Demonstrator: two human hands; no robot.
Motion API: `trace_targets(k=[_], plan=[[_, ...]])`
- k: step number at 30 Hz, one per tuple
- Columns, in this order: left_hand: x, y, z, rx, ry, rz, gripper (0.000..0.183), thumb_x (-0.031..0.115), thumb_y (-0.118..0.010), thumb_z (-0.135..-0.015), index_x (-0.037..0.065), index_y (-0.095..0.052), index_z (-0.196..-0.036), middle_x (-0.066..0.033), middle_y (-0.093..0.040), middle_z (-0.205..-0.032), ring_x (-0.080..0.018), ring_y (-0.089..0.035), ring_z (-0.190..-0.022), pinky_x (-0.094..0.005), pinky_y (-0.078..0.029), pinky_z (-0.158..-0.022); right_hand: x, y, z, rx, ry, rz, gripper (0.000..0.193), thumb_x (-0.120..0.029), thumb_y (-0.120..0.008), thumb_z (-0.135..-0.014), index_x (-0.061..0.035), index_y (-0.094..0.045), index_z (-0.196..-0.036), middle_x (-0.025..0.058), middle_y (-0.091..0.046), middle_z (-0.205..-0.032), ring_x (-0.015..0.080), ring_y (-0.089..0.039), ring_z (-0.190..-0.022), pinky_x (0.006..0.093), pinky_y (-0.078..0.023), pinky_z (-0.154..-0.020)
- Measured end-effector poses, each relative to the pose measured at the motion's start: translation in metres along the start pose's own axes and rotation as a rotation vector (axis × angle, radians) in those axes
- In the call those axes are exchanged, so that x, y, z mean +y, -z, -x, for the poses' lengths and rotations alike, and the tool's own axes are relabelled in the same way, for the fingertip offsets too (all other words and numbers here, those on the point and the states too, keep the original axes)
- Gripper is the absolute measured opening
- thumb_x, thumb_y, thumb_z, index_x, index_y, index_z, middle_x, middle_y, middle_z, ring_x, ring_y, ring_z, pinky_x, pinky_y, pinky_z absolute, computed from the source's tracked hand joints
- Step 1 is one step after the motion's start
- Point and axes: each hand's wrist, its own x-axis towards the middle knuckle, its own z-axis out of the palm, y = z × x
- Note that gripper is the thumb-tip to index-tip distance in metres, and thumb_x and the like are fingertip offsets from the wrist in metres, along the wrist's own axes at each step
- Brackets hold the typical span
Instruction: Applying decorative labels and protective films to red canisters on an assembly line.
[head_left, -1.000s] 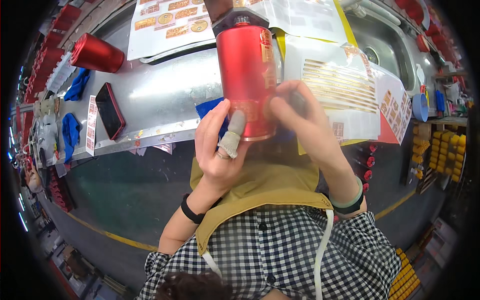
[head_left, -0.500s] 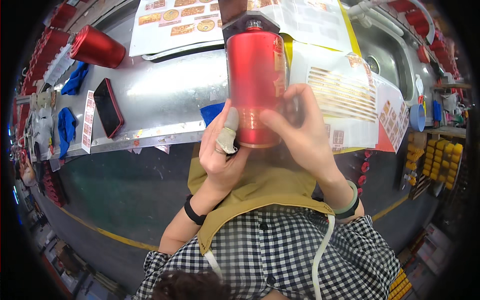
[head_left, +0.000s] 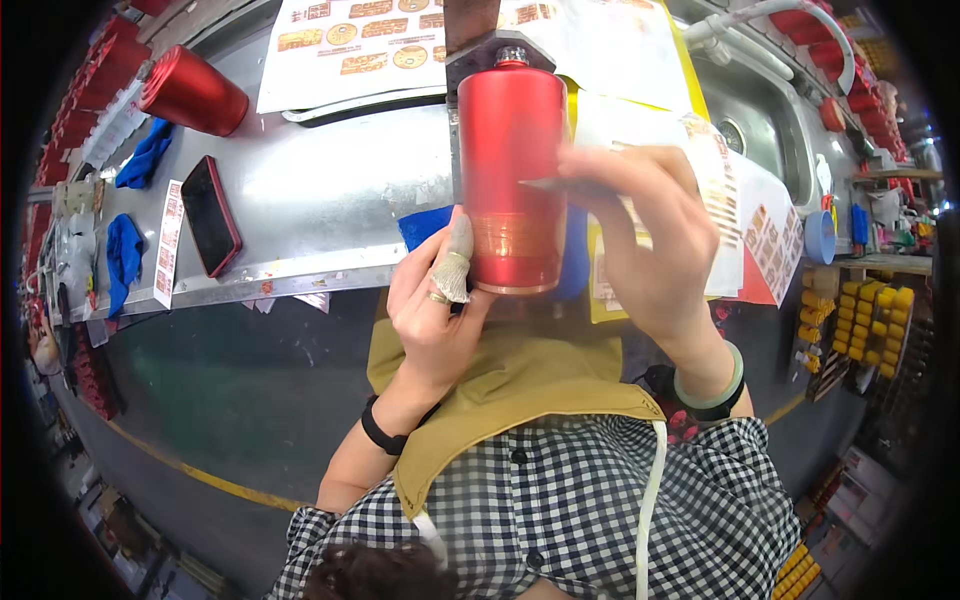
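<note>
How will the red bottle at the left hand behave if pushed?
The red bottle would probably turn or roll sideways, given its round body. Its smooth finish may be slippery. Its straight, undented walls suggest it's stiff.

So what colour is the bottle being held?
The bottle is red, with a gold patch near its base, as the head view shows.

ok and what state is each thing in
Red bottle: held, neck away from the person
Left hand: holding the bottle's lower end
Right hand: gripping a thin dark tool, blurred
Phone: face up, screen dark
Blue cloths: crumpled
White printed sheets: laid out, some overlapping
</note>
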Motion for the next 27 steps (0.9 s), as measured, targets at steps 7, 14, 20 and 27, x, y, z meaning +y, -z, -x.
trace_targets(k=[7,14,20,27], plan=[[0.004,0.001,-0.004,-0.010,-0.077,0.008,0.066,-0.001,-0.085,-0.074,-0.007,-0.063,-0.135,-0.0193,-0.066,-0.136,-0.0320,-0.065,-0.116,-0.0392,-0.054,-0.097,-0.015,0.006,0.018,-0.193,0.171,0.037,0.026,-0.006,-0.075,-0.074,-0.0082,-0.077,-0.100,0.0022,-0.073,-0.091,0.0184,-0.060,-0.076,0.0306,-0.048,-0.066],[0.007,0.003,-0.007,-0.013,-0.097,0.014,0.068,0.001,-0.088,-0.072,-0.007,-0.062,-0.135,-0.0199,-0.066,-0.133,-0.0323,-0.065,-0.115,-0.0400,-0.054,-0.097,-0.016,0.001,0.024,-0.172,0.380,0.070,0.026,-0.012,-0.072,-0.072,-0.0149,-0.076,-0.098,0.0000,-0.071,-0.100,0.0161,-0.056,-0.077,0.0285,-0.049,-0.071],[0.015,0.000,-0.008,0.058,-0.033,0.088,0.073,0.005,-0.091,-0.073,-0.009,-0.058,-0.135,-0.0184,-0.068,-0.126,-0.0298,-0.066,-0.109,-0.0388,-0.054,-0.093,-0.010,-0.009,-0.026,-0.174,0.272,0.301,0.030,-0.015,-0.069,-0.074,-0.0090,-0.069,-0.104,0.0007,-0.055,-0.082,0.0206,-0.052,-0.075,0.0343,-0.046,-0.070],[0.015,0.004,-0.008,-0.014,0.105,0.145,0.082,0.013,-0.097,-0.067,-0.001,-0.056,-0.137,-0.0115,-0.064,-0.128,-0.0239,-0.062,-0.110,-0.0362,-0.050,-0.098,-0.030,-0.006,-0.025,-0.394,0.219,0.183,0.033,-0.008,-0.068,-0.074,-0.0135,-0.075,-0.106,0.0003,-0.062,-0.080,0.0216,-0.052,-0.072,0.0342,-0.046,-0.070]])
